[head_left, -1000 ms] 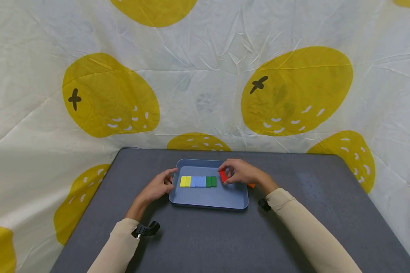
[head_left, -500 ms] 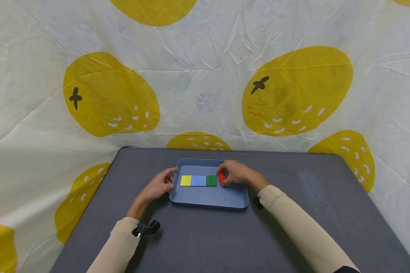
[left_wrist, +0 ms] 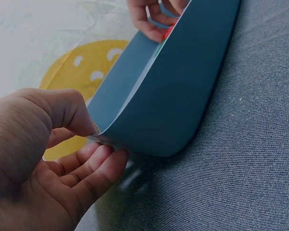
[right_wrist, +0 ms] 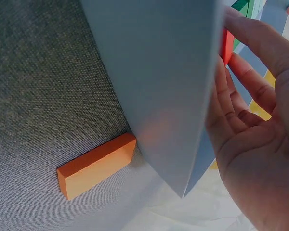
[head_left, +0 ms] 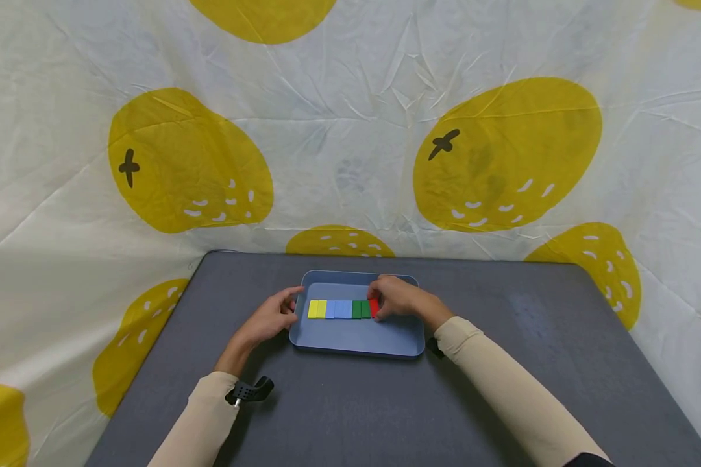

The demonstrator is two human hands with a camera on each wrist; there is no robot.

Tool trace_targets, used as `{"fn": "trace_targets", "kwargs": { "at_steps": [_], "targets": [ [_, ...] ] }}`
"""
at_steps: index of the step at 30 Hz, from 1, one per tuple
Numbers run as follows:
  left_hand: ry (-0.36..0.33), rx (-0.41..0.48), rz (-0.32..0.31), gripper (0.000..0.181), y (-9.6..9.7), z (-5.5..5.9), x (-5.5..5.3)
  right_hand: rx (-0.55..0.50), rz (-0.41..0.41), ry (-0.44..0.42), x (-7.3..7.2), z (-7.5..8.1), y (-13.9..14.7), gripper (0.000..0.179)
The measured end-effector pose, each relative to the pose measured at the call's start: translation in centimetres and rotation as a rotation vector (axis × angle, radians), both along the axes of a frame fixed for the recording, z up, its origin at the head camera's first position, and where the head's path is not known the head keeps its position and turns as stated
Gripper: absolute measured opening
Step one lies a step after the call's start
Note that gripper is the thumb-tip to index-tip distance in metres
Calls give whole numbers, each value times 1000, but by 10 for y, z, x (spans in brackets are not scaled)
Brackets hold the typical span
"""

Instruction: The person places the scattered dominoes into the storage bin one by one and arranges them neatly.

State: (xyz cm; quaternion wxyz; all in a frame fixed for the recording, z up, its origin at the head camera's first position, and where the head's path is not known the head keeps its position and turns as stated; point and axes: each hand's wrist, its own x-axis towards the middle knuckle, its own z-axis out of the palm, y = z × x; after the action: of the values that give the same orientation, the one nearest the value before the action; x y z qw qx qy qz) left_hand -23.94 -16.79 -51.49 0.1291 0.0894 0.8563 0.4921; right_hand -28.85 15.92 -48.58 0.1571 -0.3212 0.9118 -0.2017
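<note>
A red block (head_left: pixel 375 308) stands at the right end of a row of coloured blocks in the blue tray (head_left: pixel 350 337). My right hand (head_left: pixel 401 296) pinches it between thumb and fingers, against the green blocks (head_left: pixel 360 310). Further left in the row come light blue blocks (head_left: pixel 339 310), then yellow blocks (head_left: pixel 317 309). At the tray's left end, my left hand (head_left: pixel 270 318) holds the rim, its thumb at the edge and other fingers on the outer wall, as the left wrist view shows.
An orange block (right_wrist: pixel 97 166) lies on the dark table by the tray's right outer wall; my right arm hides it in the head view. A white curtain (head_left: pixel 350 175) with yellow fruit prints hangs behind the table (head_left: pixel 350 415).
My right hand has moved left with the red block, from apart and tilted to upright beside the green blocks, closing the gap. My left hand has stayed at the tray's rim.
</note>
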Motion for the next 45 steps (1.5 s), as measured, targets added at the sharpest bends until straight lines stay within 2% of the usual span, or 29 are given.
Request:
{"fn": "trace_targets", "kwargs": {
  "at_steps": [6, 12, 16, 23, 27, 32, 45],
  "targets": [
    [7, 0, -6, 67, -1, -1, -1, -40, -17, -45, 2, 0, -1, 45],
    [4, -10, -3, 68, 0, -2, -1, -62, -1, -37, 6, 6, 3, 46],
    [-2, -9, 0, 68, 0, -1, -1, -147, 2, -66, 10, 10, 13, 46],
    [-8, 0, -4, 68, 0, 0, -1, -330, 40, -166, 11, 14, 39, 44],
    [-11, -3, -4, 68, 0, 2, -1, -384, 40, -207, 14, 18, 49, 42],
    [-4, -13, -1, 68, 1, 2, -1, -409, 10, -219, 18, 20, 62, 41],
    [6, -20, -8, 68, 0, 1, -2, -398, -51, -179, 25, 17, 97, 43]
  ]
}}
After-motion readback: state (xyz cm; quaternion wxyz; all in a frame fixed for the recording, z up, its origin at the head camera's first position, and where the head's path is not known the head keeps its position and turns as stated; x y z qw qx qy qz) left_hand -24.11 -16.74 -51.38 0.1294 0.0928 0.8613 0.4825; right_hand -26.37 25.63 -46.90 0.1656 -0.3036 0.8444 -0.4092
